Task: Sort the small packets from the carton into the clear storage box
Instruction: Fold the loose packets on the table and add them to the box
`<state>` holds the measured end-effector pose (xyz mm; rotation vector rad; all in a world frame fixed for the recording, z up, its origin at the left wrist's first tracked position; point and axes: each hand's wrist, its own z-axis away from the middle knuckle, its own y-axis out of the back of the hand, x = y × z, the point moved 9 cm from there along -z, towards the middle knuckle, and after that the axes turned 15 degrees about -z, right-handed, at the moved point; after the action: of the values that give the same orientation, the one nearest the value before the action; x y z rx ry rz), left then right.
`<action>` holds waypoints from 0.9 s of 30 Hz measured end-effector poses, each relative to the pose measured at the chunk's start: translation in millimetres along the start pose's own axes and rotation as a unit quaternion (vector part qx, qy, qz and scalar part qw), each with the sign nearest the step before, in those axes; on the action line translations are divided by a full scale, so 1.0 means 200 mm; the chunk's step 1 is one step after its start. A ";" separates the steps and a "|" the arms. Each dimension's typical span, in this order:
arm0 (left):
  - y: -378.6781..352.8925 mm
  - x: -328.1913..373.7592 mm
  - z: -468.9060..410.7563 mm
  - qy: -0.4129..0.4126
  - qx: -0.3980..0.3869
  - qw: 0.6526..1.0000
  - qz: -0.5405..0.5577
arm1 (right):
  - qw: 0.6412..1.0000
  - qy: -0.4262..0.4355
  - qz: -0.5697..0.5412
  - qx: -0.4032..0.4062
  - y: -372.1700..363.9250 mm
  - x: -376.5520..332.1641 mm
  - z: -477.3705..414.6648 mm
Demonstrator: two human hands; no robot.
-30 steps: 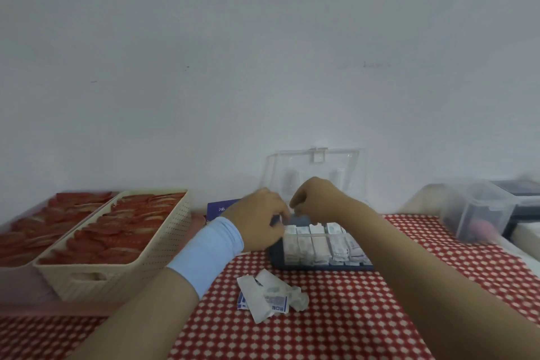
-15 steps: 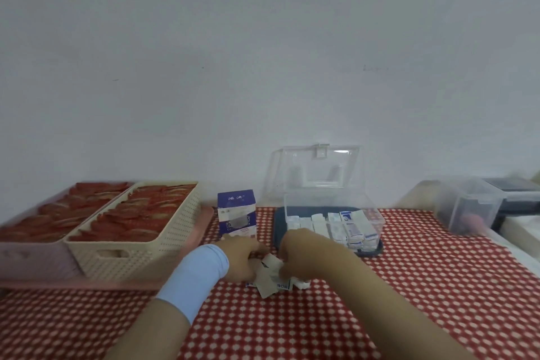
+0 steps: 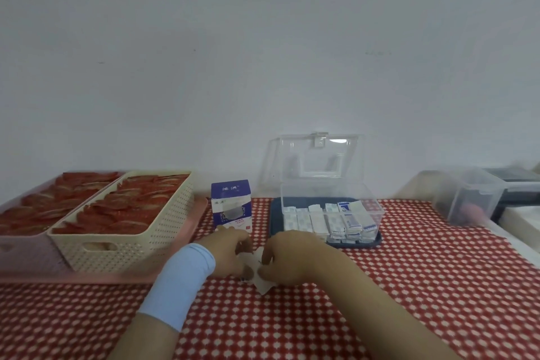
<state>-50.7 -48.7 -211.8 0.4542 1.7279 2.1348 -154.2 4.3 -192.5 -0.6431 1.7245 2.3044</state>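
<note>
Loose packets (image 3: 264, 282), white and crumpled, lie in a small pile at mid-front of the surface (image 3: 409, 272), which is covered by a red checked cloth.

Far left: a pink tray (image 3: 17, 260) and a cream basket (image 3: 131, 245) stand side by side, both filled with flat red items (image 3: 122, 207). These play no part in the sort.

Next right: the carton (image 3: 231, 204), blue and white, stands upright just behind the hands. Whether any contents remain inside cannot be told.

Centre: the left hand (image 3: 230, 254), with a pale blue band on the wrist, is curled onto the left edge of the pile. The right hand (image 3: 289, 257) pinches the pile's right side between thumb and fingers. Both hands hold packets; neither is spread.

Right of centre: the clear storage box (image 3: 377, 207) sits on a dark blue tray (image 3: 276, 219), its lid (image 3: 318, 158) raised upright. Filed packets (image 3: 330, 222) stand on edge in a row inside.

Far right: a small clear container (image 3: 467, 199), blurred.

Assessment: the step in hand appears to be gathering and squaring the pile. The next move calls for a firm pinch on a few packets, a short carry rightward over the box's front wall, and an on-edge placement beside the existing row.
</note>
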 end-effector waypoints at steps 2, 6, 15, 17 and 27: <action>0.01 0.01 0.00 -0.015 0.007 1.000 0.003 | 1.000 -0.002 0.013 -0.015 -0.01 0.00 0.00; 0.02 0.03 0.02 -0.041 -0.007 0.999 0.012 | 0.999 0.005 0.012 -0.030 -0.04 -0.01 -0.01; 0.12 0.04 0.07 -0.045 0.045 0.991 0.120 | 0.992 0.015 -0.108 0.056 0.08 0.01 -0.02; 0.17 0.02 0.08 -0.042 0.079 0.980 0.180 | 0.981 0.017 -0.177 0.073 0.11 0.02 -0.01; 0.23 -0.04 0.08 -0.080 0.123 0.764 0.628 | 0.767 0.003 -0.642 -0.005 0.09 0.01 0.03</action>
<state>-39.3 -47.0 -164.4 2.3317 1.7622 2.3805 -163.6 4.0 -177.0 -1.2736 0.7120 1.2594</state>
